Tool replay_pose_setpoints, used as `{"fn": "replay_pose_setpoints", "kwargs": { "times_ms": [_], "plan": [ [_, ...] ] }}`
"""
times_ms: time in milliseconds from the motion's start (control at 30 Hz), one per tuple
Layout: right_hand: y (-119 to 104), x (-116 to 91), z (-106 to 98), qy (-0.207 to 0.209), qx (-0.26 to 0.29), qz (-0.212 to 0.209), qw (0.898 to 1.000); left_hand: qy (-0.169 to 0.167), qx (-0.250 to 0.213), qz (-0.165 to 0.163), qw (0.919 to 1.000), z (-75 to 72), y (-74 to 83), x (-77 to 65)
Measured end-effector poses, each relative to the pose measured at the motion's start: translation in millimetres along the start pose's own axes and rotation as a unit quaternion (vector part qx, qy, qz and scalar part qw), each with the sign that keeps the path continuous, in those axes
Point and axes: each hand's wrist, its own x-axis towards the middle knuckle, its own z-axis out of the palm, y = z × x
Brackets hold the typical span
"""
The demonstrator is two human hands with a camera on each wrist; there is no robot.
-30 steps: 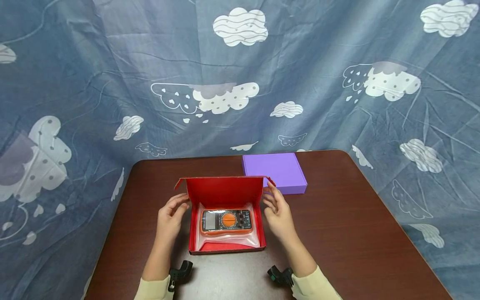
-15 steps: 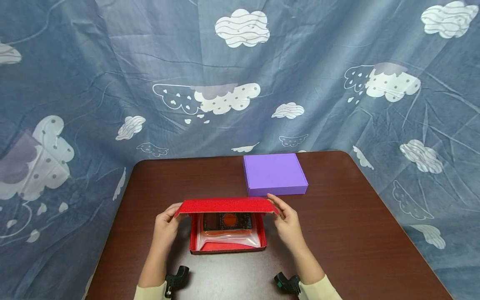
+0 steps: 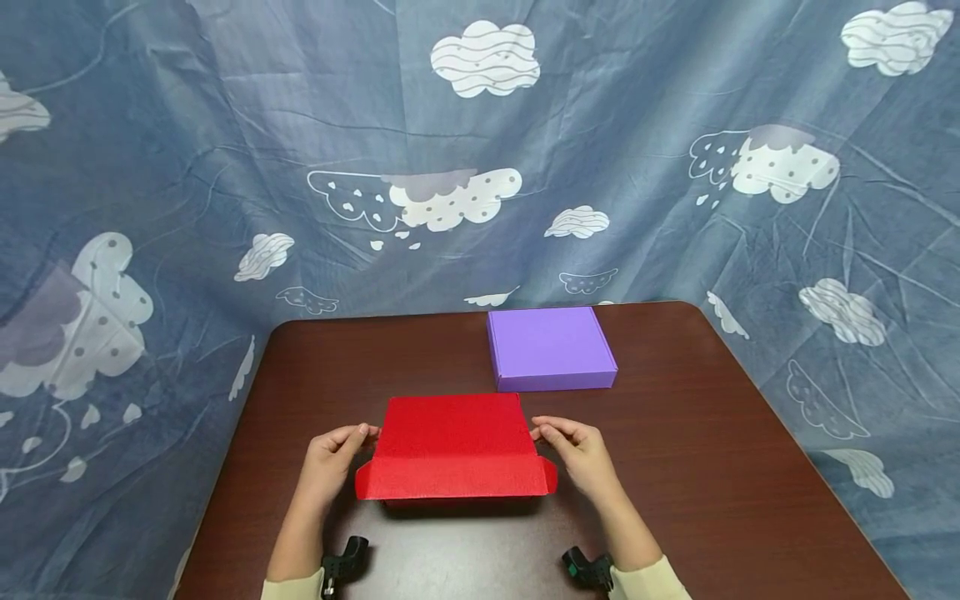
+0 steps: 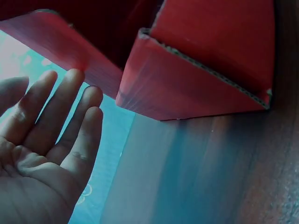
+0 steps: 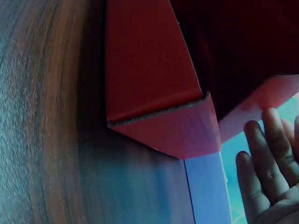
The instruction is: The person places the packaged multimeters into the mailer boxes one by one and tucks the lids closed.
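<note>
A red cardboard box (image 3: 456,425) sits in the middle of the table, its lid slanting down over the tray with the front flap (image 3: 456,477) hanging forward. At the box's left side is my left hand (image 3: 328,467), its fingertips at the lid edge. In the left wrist view its fingers (image 4: 74,140) are extended. My right hand (image 3: 583,457) mirrors it at the right edge, with fingers (image 5: 274,161) reaching along the lid side in the right wrist view. Both wrist views show a dark gap between lid and tray wall (image 5: 149,60). The multimeter inside is hidden under the lid.
A closed purple box (image 3: 551,346) lies behind and to the right of the red one on the brown wooden table (image 3: 690,467). Behind the table hangs a blue cloth (image 3: 420,275) with white clouds. A black camera mount sits on each wrist.
The lid has swung forward and down from upright, covering the multimeter in its clear bag. Both hands came forward with it, and their fingers have shifted from the lid's corners to its sides.
</note>
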Motion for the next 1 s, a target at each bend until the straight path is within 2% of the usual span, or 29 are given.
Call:
{"fn": "replay_pose_setpoints", "kwargs": {
  "times_ms": [133, 233, 400, 533, 667, 867, 1000],
  "plan": [
    [-4.1, -0.2, -1.5, -0.02, -0.032, 0.026, 0.999, -0.006, 0.014, -0.019, 0.9997, -0.7, -0.1, -1.3],
    [-10.9, -0.4, 0.3, -0.025, -0.085, 0.059, 0.994, -0.013, 0.037, -0.036, 0.9986, -0.6, 0.2, -2.2],
    [-22.6, -1.6, 8.1, -0.023, -0.216, 0.084, 0.972, -0.034, 0.076, -0.056, 0.9949, 1.4, 1.0, -5.2],
    [-26.4, -2.9, 15.7, -0.019, -0.28, 0.078, 0.957, -0.041, 0.078, -0.066, 0.9939, 5.1, -0.4, -6.7],
    [-25.6, -4.4, 21.5, -0.007, -0.301, 0.07, 0.951, -0.042, 0.063, -0.063, 0.9951, 8.3, -4.3, -6.5],
    [-22.9, -8.1, 27.6, 0.014, -0.29, 0.074, 0.954, -0.04, 0.073, -0.024, 0.9962, 9.3, -8.5, -8.0],
    [-21.8, -9.9, 29.5, 0.02, -0.295, 0.069, 0.953, -0.038, 0.086, -0.007, 0.9955, 9.6, -9.1, -8.0]
  ]
}}
